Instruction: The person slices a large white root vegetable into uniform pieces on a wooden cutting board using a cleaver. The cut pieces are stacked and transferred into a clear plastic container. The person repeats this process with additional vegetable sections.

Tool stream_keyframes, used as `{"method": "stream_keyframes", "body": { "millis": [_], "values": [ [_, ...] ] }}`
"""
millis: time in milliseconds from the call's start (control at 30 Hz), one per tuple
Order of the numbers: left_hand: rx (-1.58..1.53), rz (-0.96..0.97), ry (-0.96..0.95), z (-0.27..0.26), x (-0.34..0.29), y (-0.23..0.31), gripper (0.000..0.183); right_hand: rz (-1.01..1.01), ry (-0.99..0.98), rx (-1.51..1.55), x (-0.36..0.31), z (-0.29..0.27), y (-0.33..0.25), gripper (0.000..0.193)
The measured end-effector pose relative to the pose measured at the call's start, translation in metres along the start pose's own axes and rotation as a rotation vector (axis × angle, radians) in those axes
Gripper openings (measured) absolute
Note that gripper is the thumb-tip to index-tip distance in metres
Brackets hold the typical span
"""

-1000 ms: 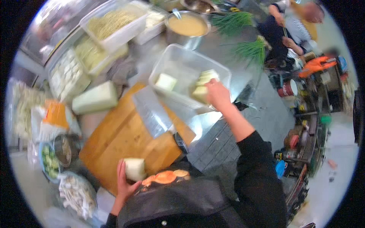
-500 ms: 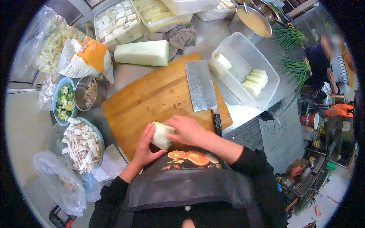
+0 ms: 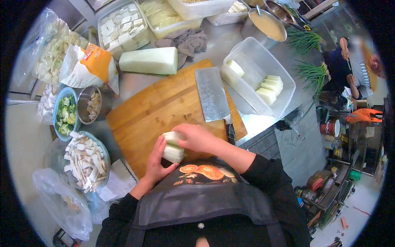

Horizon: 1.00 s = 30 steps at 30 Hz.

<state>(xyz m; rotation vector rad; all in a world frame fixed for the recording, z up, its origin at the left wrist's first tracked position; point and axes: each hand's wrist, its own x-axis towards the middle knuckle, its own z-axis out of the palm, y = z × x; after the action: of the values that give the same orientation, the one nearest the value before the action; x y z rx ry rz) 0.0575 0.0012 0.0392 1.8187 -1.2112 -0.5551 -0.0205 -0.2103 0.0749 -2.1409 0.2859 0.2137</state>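
Note:
Near the front edge of the wooden cutting board (image 3: 142, 111), both hands are on a small stack of pale peeled winter melon slices (image 3: 173, 153). My left hand (image 3: 155, 165) holds its left side, fingers along it and thumb at the near end. The fingers of my right hand (image 3: 196, 138) are closed on the far part, and a gap shows between that part and the near slices. A cleaver (image 3: 212, 94) lies flat on the board's right side. Beyond the board rests a larger pale green block of winter melon (image 3: 149, 61).
A clear plastic container (image 3: 284, 98) with more slices stands right of the cleaver. Bowls of broccoli (image 3: 67, 113) and sliced mushrooms (image 3: 87, 160) sit left. Behind are a grey cloth (image 3: 187, 41), a tofu tub (image 3: 123, 26) and a pot (image 3: 265, 24). Another person (image 3: 349, 70) is far right.
My right hand has shifted slightly left and away from me, taking the far slices with it. The stack has parted in the middle. My left hand stays at its side.

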Motion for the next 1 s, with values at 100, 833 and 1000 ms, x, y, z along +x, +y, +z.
{"method": "stream_keyframes", "body": {
  "millis": [100, 833, 1000],
  "values": [
    [-0.011, -0.009, 0.029, 0.001, -0.001, 0.0, 0.085, 0.0, -0.005, -0.101, 0.0, 0.006, -0.005, 0.04],
    [0.328, 0.166, -0.414, -0.032, 0.045, 0.017, 0.062, 0.547, 0.502, -0.373, -0.124, -0.212, 0.115, 0.032],
    [0.455, 0.12, -0.484, -0.037, 0.058, 0.033, 0.055, 0.54, 0.335, -0.48, -0.111, -0.201, 0.131, 0.019]
  ]
}}
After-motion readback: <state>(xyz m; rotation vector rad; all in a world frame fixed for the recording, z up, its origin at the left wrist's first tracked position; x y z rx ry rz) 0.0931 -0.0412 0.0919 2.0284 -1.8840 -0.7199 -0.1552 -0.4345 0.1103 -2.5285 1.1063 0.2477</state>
